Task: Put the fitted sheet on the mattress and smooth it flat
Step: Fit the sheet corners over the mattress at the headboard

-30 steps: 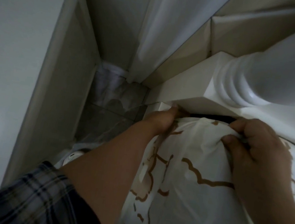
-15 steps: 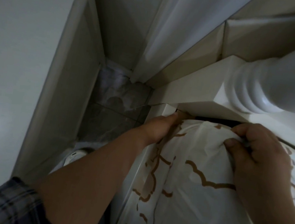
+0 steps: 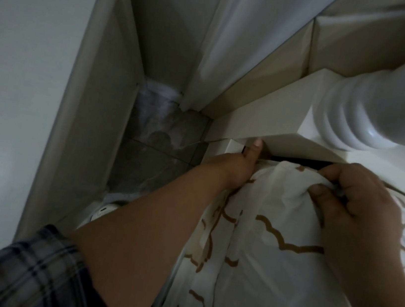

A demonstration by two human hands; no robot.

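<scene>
White bed frame (image 3: 265, 125) with turned post (image 3: 374, 109), patterned fitted sheet (image 3: 271, 267) over its corner

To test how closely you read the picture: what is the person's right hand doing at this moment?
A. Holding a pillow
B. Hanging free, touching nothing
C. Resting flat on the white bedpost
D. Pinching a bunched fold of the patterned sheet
D: the right hand has its thumb and curled fingers gathered on a bunch of the white, brown-patterned sheet, just below the dark gap under the bed frame, not on the turned bedpost.
</scene>
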